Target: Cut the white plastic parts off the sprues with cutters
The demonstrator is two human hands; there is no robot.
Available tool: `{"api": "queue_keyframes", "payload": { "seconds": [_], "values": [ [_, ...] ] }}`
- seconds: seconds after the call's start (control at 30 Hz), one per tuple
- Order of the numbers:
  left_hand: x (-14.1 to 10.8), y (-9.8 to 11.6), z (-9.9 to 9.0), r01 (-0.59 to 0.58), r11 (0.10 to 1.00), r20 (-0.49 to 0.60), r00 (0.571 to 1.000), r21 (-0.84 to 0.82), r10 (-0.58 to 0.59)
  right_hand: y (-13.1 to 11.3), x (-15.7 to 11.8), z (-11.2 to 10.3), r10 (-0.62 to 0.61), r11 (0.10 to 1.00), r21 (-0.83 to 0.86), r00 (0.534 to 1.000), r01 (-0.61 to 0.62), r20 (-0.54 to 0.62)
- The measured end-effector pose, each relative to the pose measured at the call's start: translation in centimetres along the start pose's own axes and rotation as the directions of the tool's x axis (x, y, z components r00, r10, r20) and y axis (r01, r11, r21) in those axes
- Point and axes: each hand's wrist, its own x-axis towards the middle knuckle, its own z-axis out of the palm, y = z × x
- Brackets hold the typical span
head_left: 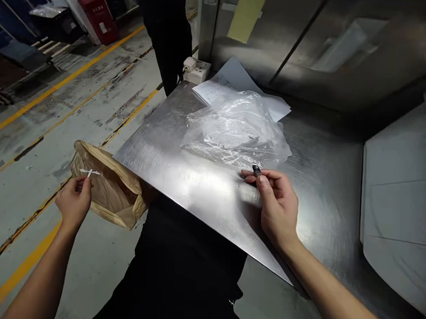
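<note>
My left hand (75, 198) is closed, pinching a thin white cross-shaped scrap (90, 172) between thumb and finger. It is at the mouth of a brown paper sack (109, 185), which gapes open beside the table. Over the steel table (324, 197), my right hand (278, 200) pinches a small dark piece with a shiny metal tip (257, 170); its exact kind is too small to make out. Just beyond that hand lies a clear plastic bag (235, 132), crumpled on the tabletop.
Printed papers (230, 78) lie partly under the plastic bag. A white power socket box (197, 72) sits at the table's far corner. A grey-white bin (398, 200) borders the right side. Near the far corner stands a person in dark trousers (169, 35).
</note>
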Motion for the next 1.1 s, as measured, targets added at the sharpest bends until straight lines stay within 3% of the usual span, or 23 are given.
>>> {"api": "queue_keyframes", "payload": {
  "seconds": [0.1, 0.17, 0.23, 0.3, 0.43, 0.53, 0.67, 0.73, 0.8, 0.83, 0.9, 0.97, 1.0, 1.03, 1.07, 1.1],
  "values": [
    [-0.8, -1.4, 1.0, 0.024, 0.989, 0.002, 1.0, 0.145, -0.025, -0.1, -0.2, 2.1, -0.002, 1.0, 0.023, 0.999, 0.001, 0.033],
    [-0.5, -0.5, 1.7, -0.037, 0.995, -0.065, 0.997, 0.091, 0.043, -0.2, 0.0, 3.8, -0.001, 1.0, 0.028, 0.997, -0.001, 0.075],
    [0.5, 2.1, 2.1, -0.11, 0.994, -0.174, 0.979, -0.017, 0.105, -0.4, 0.5, 5.7, -0.006, 1.0, 0.018, 0.993, 0.004, 0.117],
    [1.7, 6.0, 2.4, -0.195, 0.975, -0.2, 0.965, -0.105, 0.172, -0.5, 1.2, 7.4, -0.015, 1.0, 0.0, 0.988, 0.015, 0.151],
    [3.3, 14.8, 3.3, -0.385, 0.877, -0.094, 0.922, -0.286, 0.374, -0.5, 2.4, 9.8, -0.043, 0.998, -0.039, 0.981, 0.051, 0.187],
    [3.2, 19.8, 4.7, -0.443, 0.805, 0.003, 0.876, -0.394, 0.483, -0.5, 3.0, 10.9, -0.068, 0.994, -0.064, 0.973, 0.083, 0.22],
    [1.8, 23.5, 5.7, -0.474, 0.724, 0.054, 0.818, -0.501, 0.573, -0.7, 3.3, 12.4, -0.065, 0.993, -0.072, 0.951, 0.091, 0.301],
    [0.9, 24.4, 5.3, -0.502, 0.675, 0.024, 0.793, -0.54, 0.609, -0.8, 3.2, 13.3, -0.058, 0.996, -0.037, 0.934, 0.076, 0.352],
    [0.0, 24.8, 4.3, -0.505, 0.637, -0.04, 0.801, -0.582, 0.597, -0.8, 2.9, 14.0, -0.058, 0.998, 0.018, 0.91, 0.055, 0.41],
    [-0.5, 24.7, 3.7, -0.482, 0.629, -0.072, 0.824, -0.61, 0.562, -0.8, 2.8, 14.3, -0.056, 0.998, 0.039, 0.897, 0.044, 0.439],
    [-1.8, 24.3, 2.4, -0.345, 0.64, -0.081, 0.911, -0.686, 0.404, -0.8, 2.5, 14.8, -0.047, 0.998, 0.058, 0.871, 0.021, 0.489],
    [-3.4, 23.7, 1.5, -0.048, 0.625, 0.034, 0.992, -0.779, 0.118, -0.8, 2.4, 15.0, -0.031, 0.998, 0.065, 0.851, -0.003, 0.525],
    [-4.1, 23.4, 1.4, 0.147, 0.557, 0.153, 0.988, -0.817, -0.036, -0.9, 2.5, 15.0, -0.029, 0.997, 0.076, 0.843, -0.015, 0.537],
    [-4.8, 23.2, 1.5, 0.348, 0.437, 0.311, 0.938, -0.83, -0.155, -0.9, 2.5, 15.1, -0.031, 0.995, 0.093, 0.836, -0.024, 0.547],
    [-5.4, 23.1, 1.8, 0.536, 0.272, 0.492, 0.844, -0.799, -0.214, -1.0, 2.6, 15.1, -0.038, 0.993, 0.112, 0.828, -0.03, 0.559],
    [-5.8, 23.2, 2.3, 0.693, 0.091, 0.668, 0.716, -0.715, -0.205, -1.1, 2.7, 15.2, -0.046, 0.991, 0.129, 0.818, -0.035, 0.574]
  ]
}}
